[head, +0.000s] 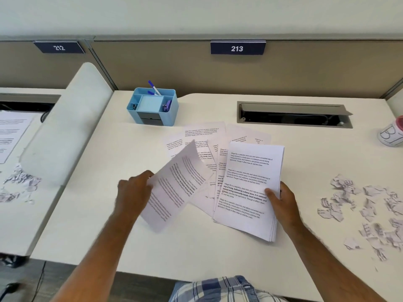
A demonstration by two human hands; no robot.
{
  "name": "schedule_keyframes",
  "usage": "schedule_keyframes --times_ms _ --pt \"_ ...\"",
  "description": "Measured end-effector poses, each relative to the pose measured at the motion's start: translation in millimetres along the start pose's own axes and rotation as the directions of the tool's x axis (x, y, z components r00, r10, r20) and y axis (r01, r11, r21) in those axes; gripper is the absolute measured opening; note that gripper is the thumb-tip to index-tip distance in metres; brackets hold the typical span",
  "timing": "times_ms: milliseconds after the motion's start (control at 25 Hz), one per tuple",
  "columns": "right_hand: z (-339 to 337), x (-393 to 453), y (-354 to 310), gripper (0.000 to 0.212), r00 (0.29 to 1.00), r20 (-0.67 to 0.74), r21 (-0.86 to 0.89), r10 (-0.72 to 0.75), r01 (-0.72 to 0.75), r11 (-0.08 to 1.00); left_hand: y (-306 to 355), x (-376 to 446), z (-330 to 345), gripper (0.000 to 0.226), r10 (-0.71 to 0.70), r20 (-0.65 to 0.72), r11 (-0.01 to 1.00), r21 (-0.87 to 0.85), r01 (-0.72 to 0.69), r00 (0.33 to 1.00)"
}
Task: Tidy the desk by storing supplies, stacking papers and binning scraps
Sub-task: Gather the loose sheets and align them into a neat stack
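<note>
My right hand [281, 200] grips a stack of printed sheets [248, 188] by its right edge, held just above the white desk [196, 247]. My left hand [135, 188] pinches a single printed sheet [174, 188] lifted and tilted off the desk. Between and behind both, several loose printed pages [205, 136] lie fanned out. Torn paper scraps [359, 205] are scattered at the right side of the desk. A light blue desk organizer [152, 107] stands at the back left with blue pens [153, 87] in it.
An open cable hatch [294, 115] is set into the desk at the back right. A white cup [392, 134] stands at the far right edge. A grey divider [65, 123] separates the neighbouring desk, which holds a printed sheet [11, 134] and crumpled scraps [19, 179].
</note>
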State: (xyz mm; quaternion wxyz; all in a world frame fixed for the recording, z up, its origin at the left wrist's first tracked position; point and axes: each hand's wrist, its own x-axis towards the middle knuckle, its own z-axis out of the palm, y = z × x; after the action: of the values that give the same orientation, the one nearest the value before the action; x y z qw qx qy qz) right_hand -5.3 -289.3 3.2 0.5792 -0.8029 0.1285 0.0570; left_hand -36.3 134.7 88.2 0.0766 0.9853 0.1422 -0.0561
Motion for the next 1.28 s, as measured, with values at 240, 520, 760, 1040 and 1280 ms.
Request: schedule_keyframes --times_ms 240,520,760,1040,1280 --pt "-1 11 -23 0.016 0.996 0.022 -0.055 -0.083 0.084 0.995 18 7 -78 0.018 0.297 0.037 0.894 0.341 -0.291 0.954" --pt "9 18 -77 0.024 0.934 0.313 -0.081 -0.171 0.206 0.975 101 10 -117 0.035 0.597 0.332 0.616 0.394 -0.683 0.730" --pt "42 2 -100 0.030 0.881 0.443 0.089 -0.164 0.138 0.986 159 35 -83 0.036 0.690 0.330 0.540 0.358 -0.762 0.644" --pt "53 -7 -96 0.053 0.861 0.489 0.067 -0.139 0.122 0.990 186 54 -60 0.038 0.698 0.301 0.578 0.300 -0.759 0.650" --pt "51 -9 -93 0.037 0.913 0.405 0.034 -0.058 0.048 0.998 173 53 -49 0.056 0.736 -0.172 0.677 0.154 -0.720 0.655"
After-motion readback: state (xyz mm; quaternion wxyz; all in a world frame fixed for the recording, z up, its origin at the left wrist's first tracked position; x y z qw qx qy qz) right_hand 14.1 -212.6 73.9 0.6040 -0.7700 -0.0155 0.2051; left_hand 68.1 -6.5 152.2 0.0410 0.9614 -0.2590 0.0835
